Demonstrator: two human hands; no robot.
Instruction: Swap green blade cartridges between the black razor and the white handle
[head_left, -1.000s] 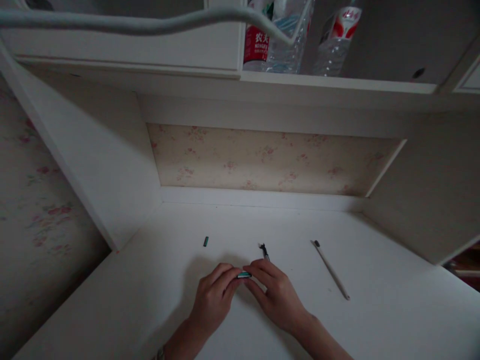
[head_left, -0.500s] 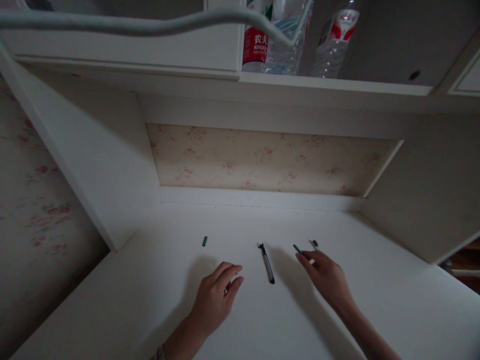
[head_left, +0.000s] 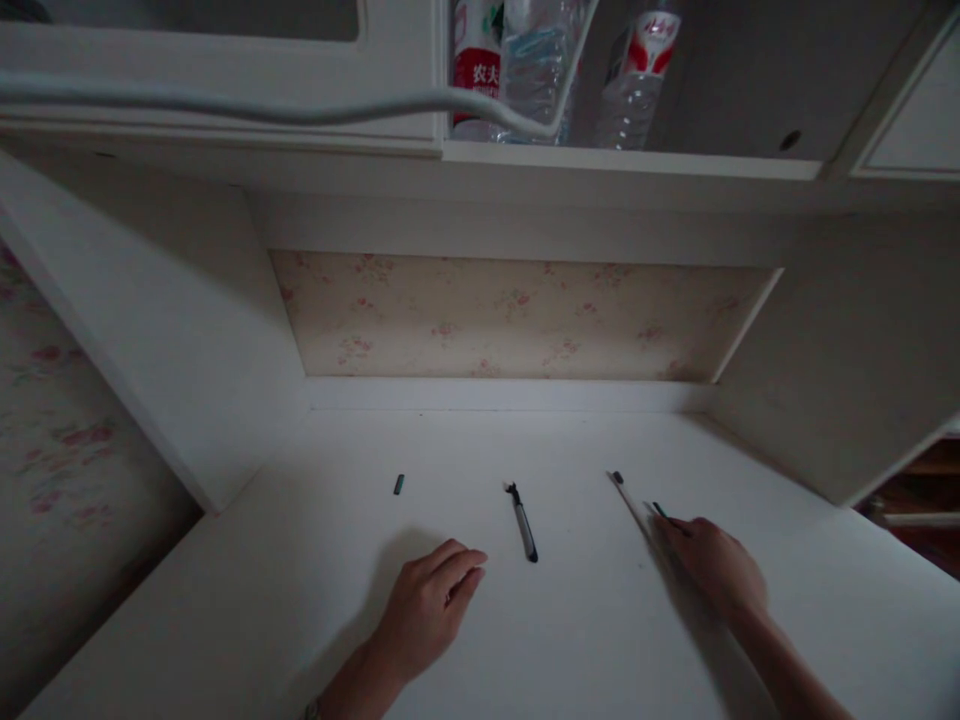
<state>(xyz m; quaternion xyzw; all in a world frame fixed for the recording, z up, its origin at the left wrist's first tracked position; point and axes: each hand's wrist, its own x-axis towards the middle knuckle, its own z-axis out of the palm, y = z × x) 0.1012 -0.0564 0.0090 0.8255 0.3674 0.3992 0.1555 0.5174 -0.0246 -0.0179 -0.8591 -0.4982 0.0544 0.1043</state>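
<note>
My right hand (head_left: 716,565) is closed on a thin dark-green stick (head_left: 660,512), whose far end pokes out past the fingertips, low over the white desktop. Just to its left lies what looks like a toothbrush (head_left: 630,505), with a dark head and a pale slender handle. My left hand (head_left: 431,605) hovers over the desktop with loosely curled fingers, the thumb a little apart from the index finger and nothing visible between them. Beyond it, between the hands, lies a slim black-and-grey pen-like tool (head_left: 523,524). A small dark-green piece (head_left: 399,485) rests farther back on the left.
The white desktop (head_left: 570,640) runs back to a wall strip with floral wallpaper (head_left: 487,315). Side panels (head_left: 172,340) bound it left and right. Overhead, a shelf holds plastic bottles (head_left: 637,80), and a pale bent tube (head_left: 315,108) crosses in front of it.
My right hand has moved right and slightly nearer me with the green stick, uncovering more of the toothbrush. My left thumb and index finger are closer together. The view has shifted slightly.
</note>
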